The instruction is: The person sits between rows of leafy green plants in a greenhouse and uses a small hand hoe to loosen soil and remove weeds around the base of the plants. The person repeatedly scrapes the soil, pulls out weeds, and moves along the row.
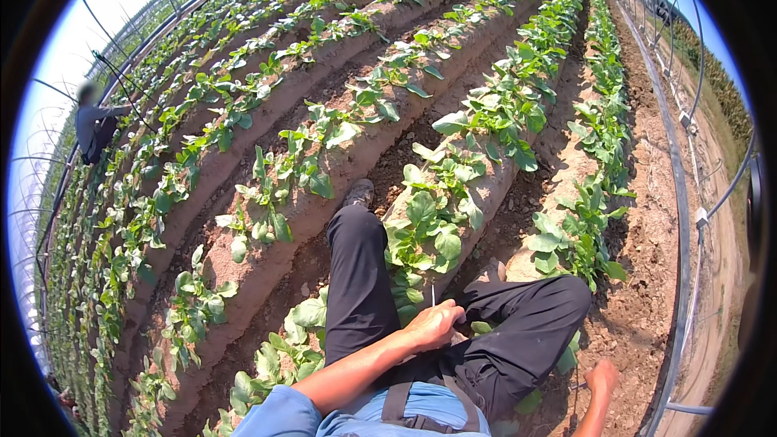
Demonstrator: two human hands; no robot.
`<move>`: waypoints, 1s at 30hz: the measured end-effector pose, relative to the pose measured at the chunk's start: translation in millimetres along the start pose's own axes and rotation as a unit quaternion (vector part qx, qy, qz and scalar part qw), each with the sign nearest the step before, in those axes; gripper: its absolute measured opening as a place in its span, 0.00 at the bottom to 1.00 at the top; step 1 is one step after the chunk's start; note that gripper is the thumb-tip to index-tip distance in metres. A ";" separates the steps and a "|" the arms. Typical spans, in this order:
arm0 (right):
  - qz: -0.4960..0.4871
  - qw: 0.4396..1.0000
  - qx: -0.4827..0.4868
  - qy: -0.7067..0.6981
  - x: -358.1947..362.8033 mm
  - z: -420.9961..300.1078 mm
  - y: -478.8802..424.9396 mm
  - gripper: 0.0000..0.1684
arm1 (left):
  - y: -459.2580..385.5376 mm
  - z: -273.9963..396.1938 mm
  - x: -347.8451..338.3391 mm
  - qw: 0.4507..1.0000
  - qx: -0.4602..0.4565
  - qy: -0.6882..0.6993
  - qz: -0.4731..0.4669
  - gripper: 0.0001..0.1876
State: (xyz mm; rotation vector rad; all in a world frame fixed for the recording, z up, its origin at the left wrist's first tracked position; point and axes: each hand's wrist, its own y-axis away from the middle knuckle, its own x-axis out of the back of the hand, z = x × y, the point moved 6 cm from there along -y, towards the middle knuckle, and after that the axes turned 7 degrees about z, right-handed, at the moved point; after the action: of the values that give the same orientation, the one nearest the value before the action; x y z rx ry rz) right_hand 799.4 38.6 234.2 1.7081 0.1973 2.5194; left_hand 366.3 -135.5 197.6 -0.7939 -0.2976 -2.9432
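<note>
My left hand (434,325) is in front of my lap, its fingers curled around a thin, light-coloured metal rod (433,295) that points up towards the leafy plants. What the lower end of the rod is like is hidden by the fingers. Right of my bent knee, my right hand (601,379) is low over the soil, its fingers curled beside a thin dark stick-like thing (580,386); whether it grips this cannot be told. Broad-leaved green crop plants (425,224) grow on the raised soil ridge (491,194) between my legs.
More planted ridges (358,158) run away ahead and to the left, with furrows between them. At the right, a metal rail (677,194) and bent hoop poles (731,185) line a dirt track. Another person (94,124) is among the plants at the far left.
</note>
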 end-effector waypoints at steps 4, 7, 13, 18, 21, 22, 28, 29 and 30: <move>-0.005 0.999 -0.001 -0.038 11.3 -9.7 1.0 0.17 | -0.8 2.0 1.4 1.000 -0.002 0.003 0.010 0.11; -0.010 1.000 -0.001 -0.024 7.9 -7.8 -4.9 0.15 | -0.8 7.6 4.2 0.999 -0.021 0.023 0.035 0.16; -0.016 1.000 -0.004 -0.019 14.8 -11.5 -12.4 0.14 | -3.0 5.8 -1.9 0.999 -0.012 0.005 0.031 0.11; 0.027 0.999 0.036 0.015 70.4 -54.7 26.6 0.18 | 3.7 3.6 -1.3 0.999 -0.008 -0.013 0.036 0.07; 0.028 0.996 0.080 0.011 74.2 -51.3 26.8 0.18 | 3.6 0.2 -7.2 1.000 0.003 -0.018 0.021 0.06; 0.025 0.997 0.073 0.006 64.8 -44.6 16.9 0.18 | 2.1 2.9 -5.9 0.999 0.002 -0.017 0.029 0.06; -0.008 1.000 0.003 -0.012 3.2 -17.5 -1.7 0.16 | 0.8 4.1 2.4 0.999 0.031 -0.035 -0.007 0.09; -0.012 1.000 -0.002 -0.001 4.7 -16.8 -2.4 0.15 | 0.1 5.9 1.3 0.998 0.031 -0.042 -0.019 0.10; 0.040 0.998 0.023 -0.031 5.9 -13.3 0.5 0.12 | -1.8 3.8 -1.3 0.999 0.020 -0.033 0.006 0.10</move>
State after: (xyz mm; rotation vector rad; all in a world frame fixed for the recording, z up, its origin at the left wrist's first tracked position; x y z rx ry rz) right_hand 784.8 38.2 234.8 1.8462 0.1878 2.5322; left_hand 369.1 -132.9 199.9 -0.8843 -0.3533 -2.8942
